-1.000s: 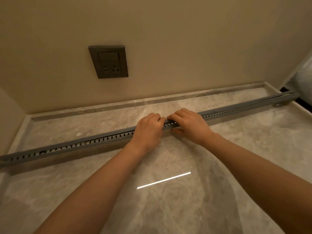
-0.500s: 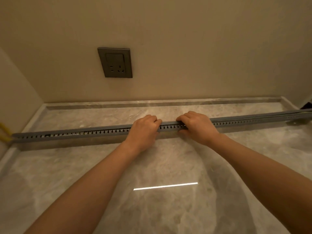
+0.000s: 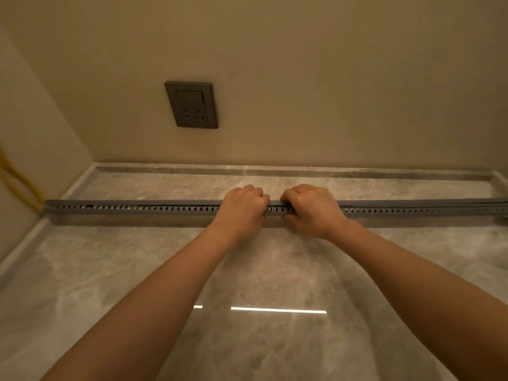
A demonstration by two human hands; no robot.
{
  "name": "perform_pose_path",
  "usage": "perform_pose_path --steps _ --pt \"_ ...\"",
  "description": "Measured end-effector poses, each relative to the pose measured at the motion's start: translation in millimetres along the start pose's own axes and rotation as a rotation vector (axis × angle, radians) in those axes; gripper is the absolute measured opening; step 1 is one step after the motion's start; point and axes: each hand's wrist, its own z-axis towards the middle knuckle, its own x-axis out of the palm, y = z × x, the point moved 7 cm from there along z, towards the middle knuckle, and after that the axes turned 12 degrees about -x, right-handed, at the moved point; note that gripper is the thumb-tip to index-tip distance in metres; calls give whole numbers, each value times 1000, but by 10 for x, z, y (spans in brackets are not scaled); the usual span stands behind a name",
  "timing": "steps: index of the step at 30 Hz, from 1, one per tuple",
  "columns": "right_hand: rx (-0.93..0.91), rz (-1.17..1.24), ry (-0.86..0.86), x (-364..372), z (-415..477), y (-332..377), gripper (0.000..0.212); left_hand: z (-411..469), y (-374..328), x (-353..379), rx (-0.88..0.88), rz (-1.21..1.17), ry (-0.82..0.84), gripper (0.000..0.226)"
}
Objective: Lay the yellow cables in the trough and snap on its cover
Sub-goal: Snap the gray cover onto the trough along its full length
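Observation:
A long grey slotted trough lies across the marble floor, parallel to the wall, with its grey cover strip along the top. My left hand and my right hand grip it side by side near the middle, fingers curled over the top edge and thumbs at the front. Yellow cables come out of the trough's left end and climb the left wall. Inside the trough they stay hidden, apart from faint glimpses through the slots. At the far right the cover seems slightly lifted off the trough.
A dark grey wall socket sits on the beige wall above the trough. A raised marble border runs along the wall base and down the left side. A light strip reflects on the polished floor between my forearms.
The view has swung left, so the trough's left end and the yellow cables show. My two hands have closed in together on the trough and stay gripping it.

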Motion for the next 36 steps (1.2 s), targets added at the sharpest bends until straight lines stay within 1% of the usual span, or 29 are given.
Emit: perform_pose_path --steps 4,7,16,22,27,32,36 --pt "10 16 -19 -4 -2 -40 32 29 -241 -7 -24 -10 -32 16" --pt "36 61 -49 -6 -18 -70 34 35 -289 -3 -26 -2 -49 15" --pt "76 174 -191 -20 -142 -99 25 53 -266 33 10 37 -69 20" --pt "45 118 -236 -82 -335 -202 28 78 -275 80 29 65 -45 24" --pt "-44 -24 -152 -91 -385 -261 30 75 -270 92 37 63 -52 24" --pt "-20 -69 -94 -62 -296 -288 23 66 -274 97 44 76 -54 24" --pt "-36 -88 -47 -30 -256 -330 24 67 -277 100 50 78 -48 24"
